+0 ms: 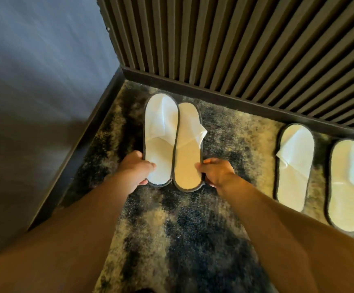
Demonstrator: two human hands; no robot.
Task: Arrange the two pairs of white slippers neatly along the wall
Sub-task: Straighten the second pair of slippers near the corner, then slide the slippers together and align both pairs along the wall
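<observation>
Left hand and right hand each clamp a heel edge of the near pair, thumbs on the insoles, fingers curled under. The two slippers touch side by side, long axes running away from the hands toward the wall, toes just short of it. Far pair lies well apart, rightward, similarly aligned.

The four slippers are soft matt white cloth with a dark fabric binding round each sole; the one at the corner and its mate show creased uppers, as does the third, beside the fourth. The carpet is shaggy, mottled dark and pale. At twelve o'clock, the ribbed wall panel looks matt and dark; at nine o'clock, the plain wall is smooth.
</observation>
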